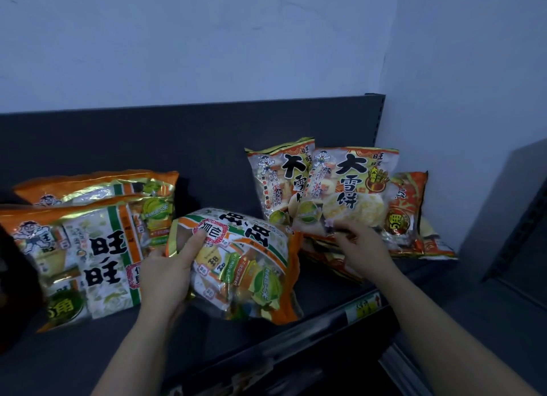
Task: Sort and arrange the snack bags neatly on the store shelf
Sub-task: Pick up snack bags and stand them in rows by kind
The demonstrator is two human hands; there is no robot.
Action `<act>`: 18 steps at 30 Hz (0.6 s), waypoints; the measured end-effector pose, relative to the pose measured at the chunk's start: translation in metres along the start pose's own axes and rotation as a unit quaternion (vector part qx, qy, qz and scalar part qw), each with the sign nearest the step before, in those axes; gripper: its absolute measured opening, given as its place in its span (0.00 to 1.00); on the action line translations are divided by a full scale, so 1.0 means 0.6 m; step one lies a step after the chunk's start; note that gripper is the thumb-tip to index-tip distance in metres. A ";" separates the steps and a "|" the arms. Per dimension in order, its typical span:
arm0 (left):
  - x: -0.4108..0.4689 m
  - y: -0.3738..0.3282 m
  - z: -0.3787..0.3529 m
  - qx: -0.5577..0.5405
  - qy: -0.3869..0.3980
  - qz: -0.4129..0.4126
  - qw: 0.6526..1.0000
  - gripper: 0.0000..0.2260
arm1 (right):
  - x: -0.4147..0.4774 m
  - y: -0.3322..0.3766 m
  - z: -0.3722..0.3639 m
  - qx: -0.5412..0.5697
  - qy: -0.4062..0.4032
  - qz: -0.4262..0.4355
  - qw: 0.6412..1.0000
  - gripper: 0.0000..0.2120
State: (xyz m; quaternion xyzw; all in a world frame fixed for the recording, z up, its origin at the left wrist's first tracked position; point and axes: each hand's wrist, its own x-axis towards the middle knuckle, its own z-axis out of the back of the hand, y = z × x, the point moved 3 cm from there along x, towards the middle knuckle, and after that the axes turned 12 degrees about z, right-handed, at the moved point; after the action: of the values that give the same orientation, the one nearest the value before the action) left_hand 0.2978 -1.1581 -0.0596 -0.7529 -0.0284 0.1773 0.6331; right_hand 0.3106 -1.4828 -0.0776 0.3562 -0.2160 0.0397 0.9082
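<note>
Two hands at work among snack bags on a dark shelf (325, 295).

The left hand (165, 274) grips an orange-and-green bag (251, 265) at mid-shelf, with the thumb flat on its face and the fingers curled under its edge (the print reads upside down). The right hand (361, 247) pinches the bottom edge of the front red bag (352, 188), which stands overlapping a second red bag (278, 179) by the back panel. A left stack (88, 247) of two similar orange-and-green bags lies beside the held one. A flat red bag (411, 212) sits at the far right.
</note>
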 end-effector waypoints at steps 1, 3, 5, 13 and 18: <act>0.000 -0.005 0.010 0.000 0.000 -0.001 1.000 0.11 | -0.003 0.004 -0.004 0.014 0.006 -0.013 1.000 0.14; 0.001 -0.014 0.029 -0.018 0.000 0.009 1.000 0.13 | -0.009 0.014 -0.012 0.039 0.012 -0.035 0.999 0.14; 0.000 -0.022 0.042 -0.051 0.010 0.021 0.998 0.14 | -0.017 0.023 -0.017 0.059 0.010 -0.058 0.997 0.15; -0.009 -0.006 0.037 -0.057 0.016 0.003 0.998 0.11 | -0.056 0.043 -0.047 0.095 0.032 -0.132 0.986 0.16; -0.003 0.015 0.031 -0.063 0.003 0.006 0.998 0.11 | -0.090 0.061 -0.063 0.163 0.002 -0.169 0.972 0.08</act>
State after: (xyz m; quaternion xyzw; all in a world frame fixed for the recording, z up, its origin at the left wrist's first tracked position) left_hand 0.2889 -1.1425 -0.0705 -0.7920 -0.0329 0.1763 0.5835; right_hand 0.2675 -1.4261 -0.1023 0.5308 -0.1415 -0.0791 0.8319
